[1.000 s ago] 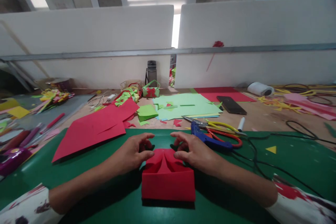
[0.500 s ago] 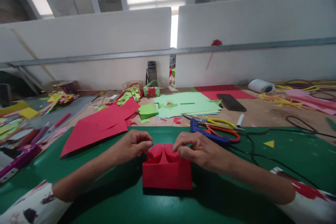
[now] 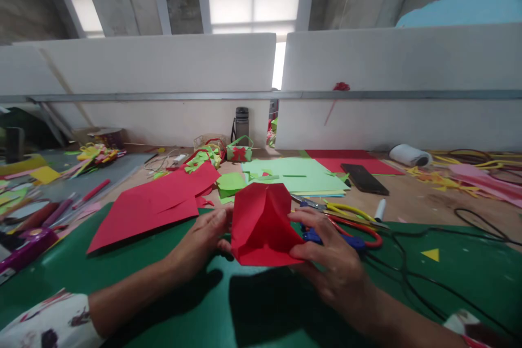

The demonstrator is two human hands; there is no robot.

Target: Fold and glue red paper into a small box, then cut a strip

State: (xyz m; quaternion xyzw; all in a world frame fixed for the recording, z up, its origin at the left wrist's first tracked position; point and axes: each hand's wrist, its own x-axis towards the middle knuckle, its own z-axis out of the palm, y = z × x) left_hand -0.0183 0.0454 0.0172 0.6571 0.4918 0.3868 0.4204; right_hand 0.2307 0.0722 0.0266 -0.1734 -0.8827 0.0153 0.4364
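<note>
A folded red paper piece [image 3: 261, 224] is raised on edge above the green cutting mat [image 3: 122, 272], its creased face turned toward me. My left hand [image 3: 206, 239] pinches its lower left edge. On the other side, my right hand [image 3: 326, 255] grips its right edge with thumb and fingers. Both forearms reach in from the bottom of the view.
Red paper sheets [image 3: 155, 204] lie left of the hands. Scissors and a blue-handled tool [image 3: 346, 223] sit just behind my right hand. Green sheets [image 3: 293, 174], a black phone [image 3: 365, 178], cables [image 3: 468, 217], a bottle [image 3: 242, 122] and white partition boards stand farther back.
The red folded paper, which lay flat on the mat, has been lifted and tipped upright between both hands. The camera view has tilted slightly.
</note>
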